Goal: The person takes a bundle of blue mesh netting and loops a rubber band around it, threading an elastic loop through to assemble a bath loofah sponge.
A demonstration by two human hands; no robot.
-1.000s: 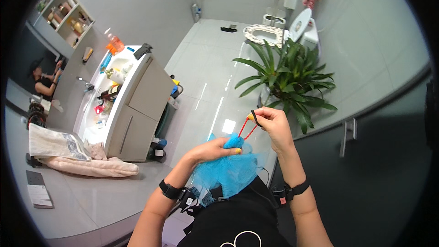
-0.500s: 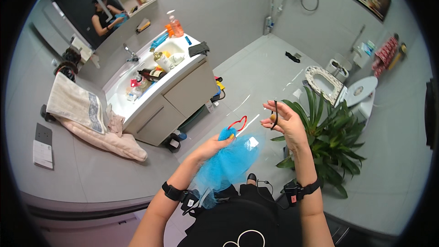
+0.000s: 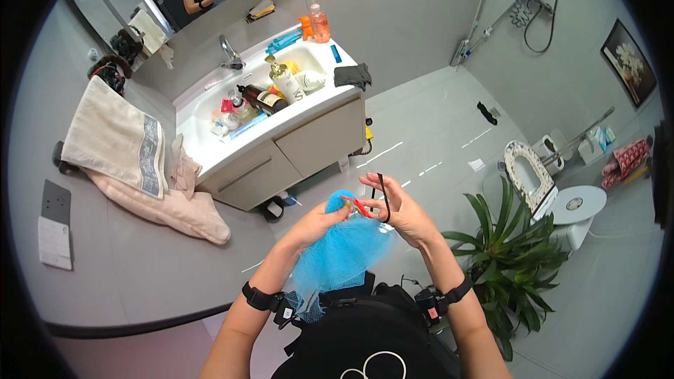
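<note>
My left hand (image 3: 309, 229) is closed around the gathered neck of a blue mesh net (image 3: 342, 256), whose loose netting hangs below the hand toward my forearm. From the top of the net sticks out a red loop (image 3: 358, 206). My right hand (image 3: 408, 220) has a thin black elastic band (image 3: 384, 195) looped over its fingers. Its fingertips are close to the red loop; whether they pinch it, I cannot tell. Both hands are in front of my body, almost touching.
At the left, a white sink (image 3: 195, 123) holds several bottles and tubes. Towels (image 3: 116, 133) hang beside it, and a pump bottle (image 3: 319, 24) stands at its back corner. A leafy potted plant (image 3: 509, 249) is close to my right arm, with a toilet (image 3: 572, 210) behind it.
My right hand has moved left with the black band, up to the red loop. The left hand still grips the blue net. The view has shifted, so the sink and plant appear displaced.
</note>
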